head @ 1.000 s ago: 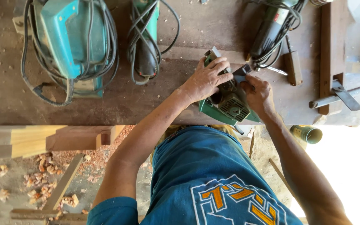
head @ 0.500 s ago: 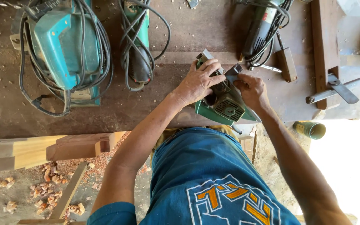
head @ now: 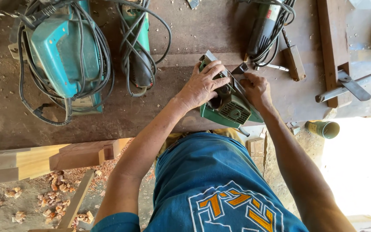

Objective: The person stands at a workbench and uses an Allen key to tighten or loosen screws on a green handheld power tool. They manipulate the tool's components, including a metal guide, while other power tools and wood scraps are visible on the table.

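Head view shows our green power planer (head: pixel 233 109) lying near the front edge of the dusty brown workbench (head: pixel 185 38). Our left hand (head: pixel 202 86) lies spread over its top, fingers wrapped around it. Our right hand (head: pixel 256 89) presses on its right side, fingers bent. To the left lie a teal power tool (head: pixel 61 51) and a green tool (head: pixel 136 51), both wrapped in black cords.

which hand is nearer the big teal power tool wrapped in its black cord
Left. The left hand rests on the green planer, on the side toward the teal tool; the right hand lies beyond it.
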